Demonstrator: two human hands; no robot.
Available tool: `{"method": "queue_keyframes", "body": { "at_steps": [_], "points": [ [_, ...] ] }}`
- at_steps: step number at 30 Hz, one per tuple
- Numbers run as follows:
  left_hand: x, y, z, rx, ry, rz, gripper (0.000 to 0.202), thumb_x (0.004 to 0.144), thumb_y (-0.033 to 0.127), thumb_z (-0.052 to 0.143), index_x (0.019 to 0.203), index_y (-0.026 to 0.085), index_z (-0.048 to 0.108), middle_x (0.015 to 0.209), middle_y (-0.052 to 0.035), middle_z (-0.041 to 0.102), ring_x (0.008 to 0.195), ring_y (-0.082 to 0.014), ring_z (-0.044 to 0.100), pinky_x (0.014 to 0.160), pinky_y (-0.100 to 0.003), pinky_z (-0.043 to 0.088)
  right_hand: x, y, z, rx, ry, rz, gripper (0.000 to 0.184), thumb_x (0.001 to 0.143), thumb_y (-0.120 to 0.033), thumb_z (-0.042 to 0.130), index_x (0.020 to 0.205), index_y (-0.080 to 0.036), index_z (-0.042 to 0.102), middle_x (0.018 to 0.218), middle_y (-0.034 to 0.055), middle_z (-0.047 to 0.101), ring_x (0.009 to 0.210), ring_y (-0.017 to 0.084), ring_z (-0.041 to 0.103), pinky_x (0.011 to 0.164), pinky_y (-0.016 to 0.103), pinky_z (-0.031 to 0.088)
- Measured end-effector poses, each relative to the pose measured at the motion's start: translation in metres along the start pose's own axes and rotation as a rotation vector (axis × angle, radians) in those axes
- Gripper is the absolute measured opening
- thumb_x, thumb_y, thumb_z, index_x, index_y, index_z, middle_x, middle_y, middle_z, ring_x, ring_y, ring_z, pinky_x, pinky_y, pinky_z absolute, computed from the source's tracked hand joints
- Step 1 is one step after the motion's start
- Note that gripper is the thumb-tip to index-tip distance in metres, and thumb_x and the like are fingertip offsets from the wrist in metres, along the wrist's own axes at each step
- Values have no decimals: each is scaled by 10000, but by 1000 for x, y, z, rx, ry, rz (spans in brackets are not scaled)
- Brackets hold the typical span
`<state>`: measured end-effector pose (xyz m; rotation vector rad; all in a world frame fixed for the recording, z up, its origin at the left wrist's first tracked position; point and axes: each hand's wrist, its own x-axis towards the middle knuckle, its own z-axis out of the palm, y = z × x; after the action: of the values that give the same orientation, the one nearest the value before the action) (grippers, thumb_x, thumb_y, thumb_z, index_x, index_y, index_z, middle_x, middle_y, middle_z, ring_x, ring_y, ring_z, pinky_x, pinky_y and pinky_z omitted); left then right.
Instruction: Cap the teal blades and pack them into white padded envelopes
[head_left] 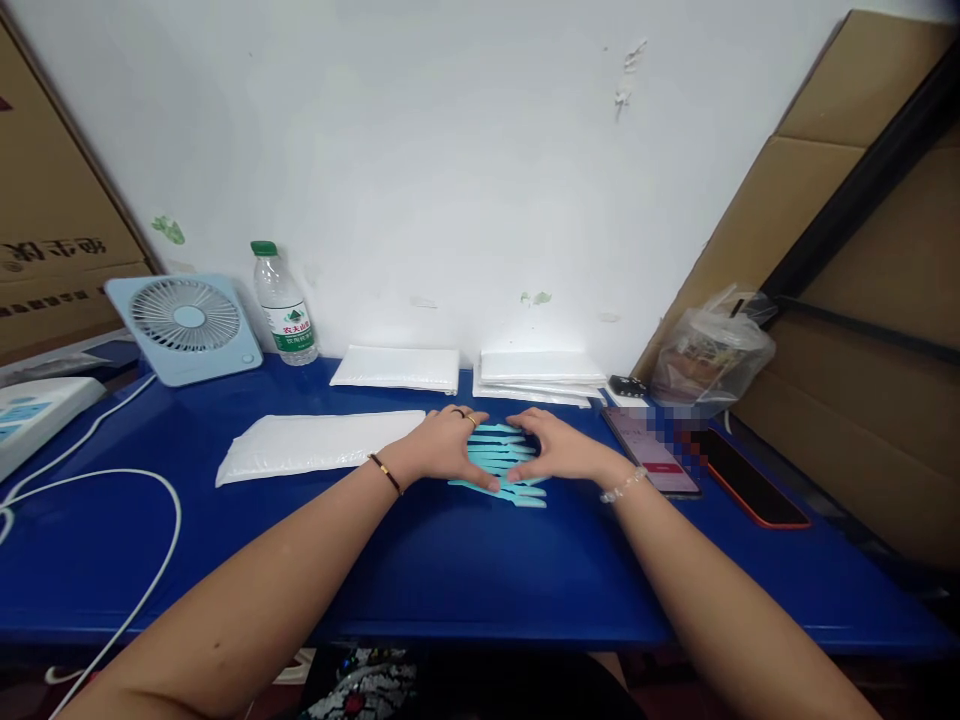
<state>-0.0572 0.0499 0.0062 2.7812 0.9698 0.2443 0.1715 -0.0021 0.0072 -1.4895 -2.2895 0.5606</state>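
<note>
Left hand (450, 445) and right hand (553, 447) bracket the turquoise plastic sticks (499, 451), thumbs and fingers spread apart. I'd nudge both ends in evenly, flat on the desk (480, 580), so none skew.

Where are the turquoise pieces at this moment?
In the head view, the turquoise pieces lie below centre on the blue table, between the left hand and right hand, right of the long white packet.
</note>
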Motion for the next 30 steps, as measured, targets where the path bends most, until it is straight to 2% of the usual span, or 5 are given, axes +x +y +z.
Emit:
{"method": "queue_keyframes", "body": {
  "at_steps": [3,11,23,27,30],
  "points": [
    [-6,14,-4,15,-83,42,874,577,682,662,1274,196,460,1260,-122,517,1187,-294,425,908,-342,375,-13,-18,-4,-93,-103,-30,832,529,-556,773,1241,-211,520,1133,89,493,1024,265,496,804,355,451],
    [-9,37,7,181,-60,108,144,822,246,509,924,151,545,952,-106,614,879,-227,563,762,-318,440,-20,-48,6,-300,-137,-36,187,771,-164,563,956,-165,534,933,72,536,812,188,536,686,281,417],
    [-1,48,19,183,46,12,178,756,272,532,872,143,573,860,-124,635,817,-270,610,704,-365,475,-8,-51,12,-481,-149,-44,280,705,-107,556,985,-100,570,980,155,627,837,256,599,701,321,425],
    [3,46,15,36,84,-51,193,810,316,503,908,160,562,808,-94,652,748,-244,632,651,-322,456,-6,-64,-19,-482,-153,-5,236,707,-145,598,942,-135,602,932,123,648,840,255,606,683,309,424],
    [4,41,6,-205,193,-79,211,839,364,483,896,172,549,776,-58,645,697,-208,618,596,-274,419,-3,-83,-58,-413,-73,-9,521,698,-334,683,1175,-181,538,1065,108,630,919,269,596,714,320,442]
  ]
}}
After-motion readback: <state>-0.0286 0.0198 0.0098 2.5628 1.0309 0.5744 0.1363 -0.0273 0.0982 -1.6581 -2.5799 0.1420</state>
